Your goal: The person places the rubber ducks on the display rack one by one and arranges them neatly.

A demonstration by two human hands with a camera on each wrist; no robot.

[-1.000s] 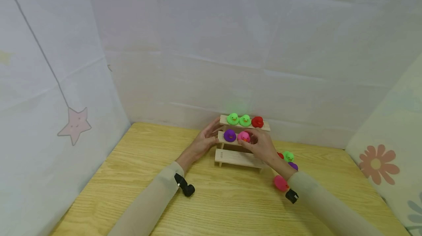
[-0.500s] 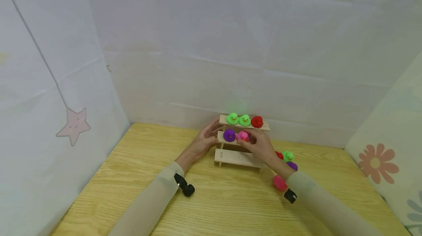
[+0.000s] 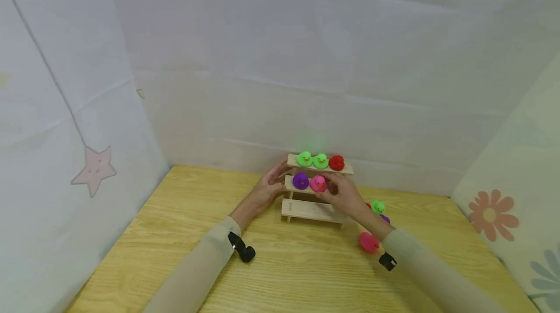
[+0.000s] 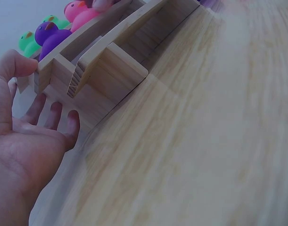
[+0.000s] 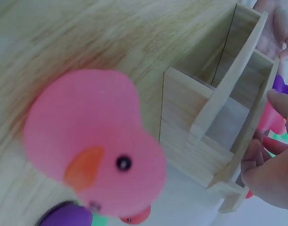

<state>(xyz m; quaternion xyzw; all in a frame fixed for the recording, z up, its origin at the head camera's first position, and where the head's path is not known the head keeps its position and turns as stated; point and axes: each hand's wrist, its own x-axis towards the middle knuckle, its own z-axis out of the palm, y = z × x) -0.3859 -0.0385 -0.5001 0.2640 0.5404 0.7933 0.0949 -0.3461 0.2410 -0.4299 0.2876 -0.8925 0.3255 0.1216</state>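
A three-step wooden stand (image 3: 312, 210) is at the table's back. My right hand (image 3: 347, 198) pinches a pink rubber duck (image 3: 318, 183) on the middle step, beside a purple duck (image 3: 300, 181). Its fingers partly cover the pink duck in the right wrist view. My left hand (image 3: 264, 192) is at the stand's left end. In the left wrist view its thumb (image 4: 23, 66) touches the end of the middle step, while the other fingers are loosely bent beside the side panel. Two green ducks (image 3: 305, 159) and a red duck (image 3: 336, 163) sit on the top step.
Right of the stand, a green duck (image 3: 378, 207), a purple duck (image 3: 385, 218) and a partly hidden red duck lie behind my right forearm. Another pink duck (image 3: 369, 242) lies nearer, by the wrist. A white cloth wall (image 3: 245, 109) stands close behind the stand.
The head view has shifted slightly. The pink duck under my right hand has turned a little, its beak now further to the right. My left hand stays at the stand's end.
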